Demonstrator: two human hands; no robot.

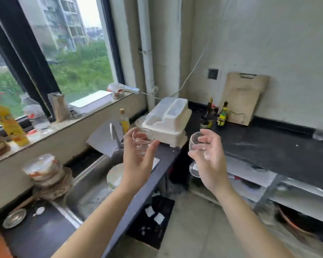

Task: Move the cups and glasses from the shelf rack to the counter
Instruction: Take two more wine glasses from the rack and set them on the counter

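My left hand (138, 159) grips a clear tumbler glass (142, 139) from behind, held upright in the air above the sink's right edge. My right hand (208, 161) holds a clear stemmed wine glass (194, 141) by its bowl, its round foot (194, 169) hanging below my palm. Both glasses are in mid-air in front of the black counter (268, 148), which runs along the right wall. Another small clear glass (320, 135) stands at the counter's far right edge. No shelf rack shows in the frame.
A white foam box (168, 120) sits in the counter corner, with dark bottles (215, 114) and a wooden cutting board (242, 97) behind. The steel sink (93, 194) holds a bowl. Stacked containers (45, 170) and a yellow bottle (7, 121) stand at the left, near the window.
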